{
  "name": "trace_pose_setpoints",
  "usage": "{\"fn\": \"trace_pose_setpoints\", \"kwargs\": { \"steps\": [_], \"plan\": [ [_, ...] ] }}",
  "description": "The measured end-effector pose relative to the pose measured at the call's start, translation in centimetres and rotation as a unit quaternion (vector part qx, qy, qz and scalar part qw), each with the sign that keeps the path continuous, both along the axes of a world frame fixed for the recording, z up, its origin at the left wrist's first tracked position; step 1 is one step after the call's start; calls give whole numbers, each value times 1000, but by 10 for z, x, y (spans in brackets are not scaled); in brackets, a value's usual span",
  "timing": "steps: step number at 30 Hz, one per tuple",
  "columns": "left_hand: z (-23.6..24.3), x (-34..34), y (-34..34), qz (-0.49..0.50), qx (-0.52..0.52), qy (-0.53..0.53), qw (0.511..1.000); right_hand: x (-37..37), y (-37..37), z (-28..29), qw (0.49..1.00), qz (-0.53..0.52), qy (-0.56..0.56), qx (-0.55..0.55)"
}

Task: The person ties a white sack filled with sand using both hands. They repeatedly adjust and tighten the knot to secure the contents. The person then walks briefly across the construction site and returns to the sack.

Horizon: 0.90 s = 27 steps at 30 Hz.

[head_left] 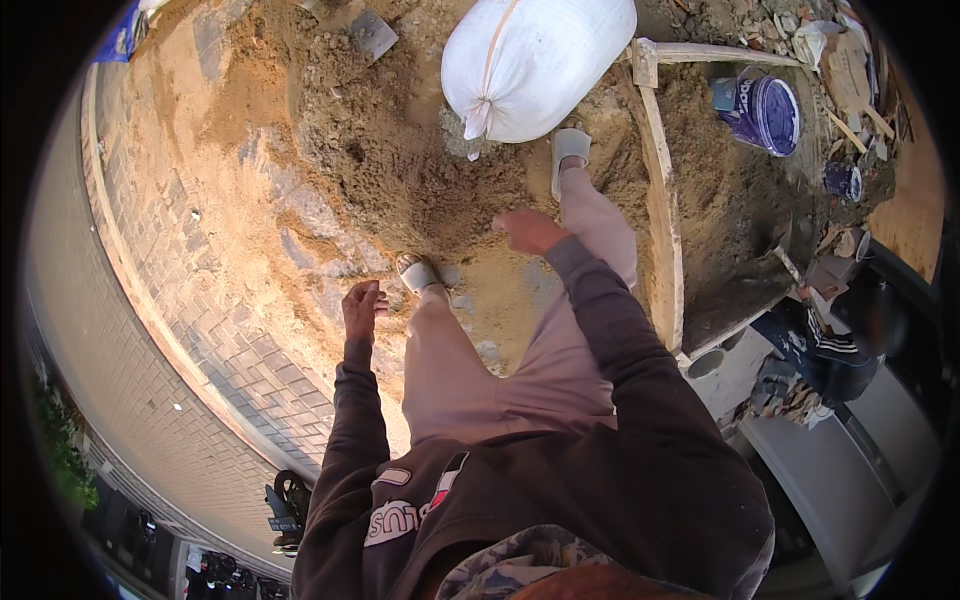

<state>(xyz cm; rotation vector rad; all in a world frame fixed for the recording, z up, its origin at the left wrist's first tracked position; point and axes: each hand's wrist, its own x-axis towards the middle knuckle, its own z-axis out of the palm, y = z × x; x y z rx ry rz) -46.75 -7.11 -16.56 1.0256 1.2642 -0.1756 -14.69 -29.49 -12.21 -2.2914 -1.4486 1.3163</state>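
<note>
My left hand (pixel 364 305) hangs beside my left leg with fingers loosely bent and apart, holding nothing I can see. My right hand (pixel 529 230) reaches inward over the sandy ground (pixel 420 180), by my right leg; its fingers are slightly blurred and curled, and I cannot make out whether anything is in them. Beyond it a large white sack (pixel 540 55), tied at its near end, lies on the dirt at the top. My sandalled feet stand apart, the right one close to the sack.
A wooden board frame (pixel 662 200) borders the dirt on my right, with purple buckets (pixel 765 115) and rubble past it. Another person (pixel 840 360) is at the lower right. A paved strip (pixel 170 290) runs along the left, a parked motorbike (pixel 288 505) at lower left.
</note>
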Motion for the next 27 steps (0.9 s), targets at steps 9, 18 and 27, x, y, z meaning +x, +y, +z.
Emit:
{"fn": "trace_pose_setpoints", "kwargs": {
  "steps": [9, 18, 27],
  "plan": [
    [-24, 251, -8, -131, 78, -152, 977, 0, 10, -50, 977, -212, 36, -10],
    [-64, 367, -27, -195, 71, -49, 977, 14, 7, -58, 967, -231, 79, 70],
    [-57, 364, 14, -103, 20, -47, 993, 38, 15, -43, 960, -253, 117, 38]
  ]
}}
